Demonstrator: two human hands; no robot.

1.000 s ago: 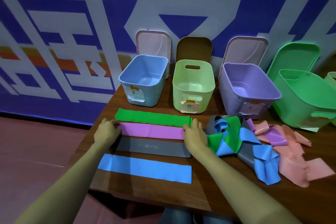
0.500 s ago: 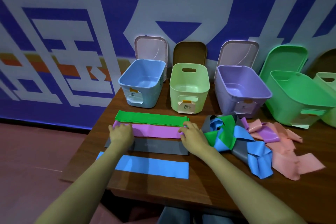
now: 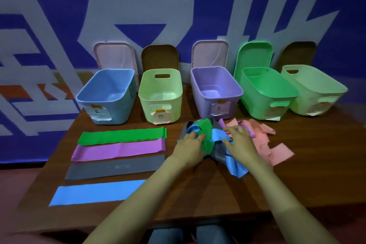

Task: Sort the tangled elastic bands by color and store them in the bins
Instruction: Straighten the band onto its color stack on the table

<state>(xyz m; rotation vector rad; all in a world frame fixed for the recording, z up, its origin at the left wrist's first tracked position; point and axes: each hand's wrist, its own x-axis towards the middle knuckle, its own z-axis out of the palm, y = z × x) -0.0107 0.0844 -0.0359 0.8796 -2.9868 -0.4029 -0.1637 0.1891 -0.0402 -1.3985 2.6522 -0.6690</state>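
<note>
Four bands lie flat in a column on the left of the table: green [image 3: 122,134], purple [image 3: 118,149], grey [image 3: 114,167] and blue [image 3: 97,192]. To their right is the tangled pile [image 3: 215,140] of green, blue, grey and purple bands, with pink bands [image 3: 265,144] spreading off its right side. My left hand [image 3: 190,145] is at the pile's left edge, its fingers curled round the green and blue bands there. My right hand [image 3: 240,141] rests on top of the pile with its fingers spread over blue and purple bands.
Along the back stand several open bins: blue [image 3: 87,97], light green [image 3: 142,93], purple [image 3: 240,93], green [image 3: 293,95] and pale green [image 3: 340,89]. Their lids lean on the wall behind them. The table's left edge lies close to the flat bands.
Both hands left the flat purple band and moved right onto the tangled pile. The view also turned right, so the pale green bin now shows fully.
</note>
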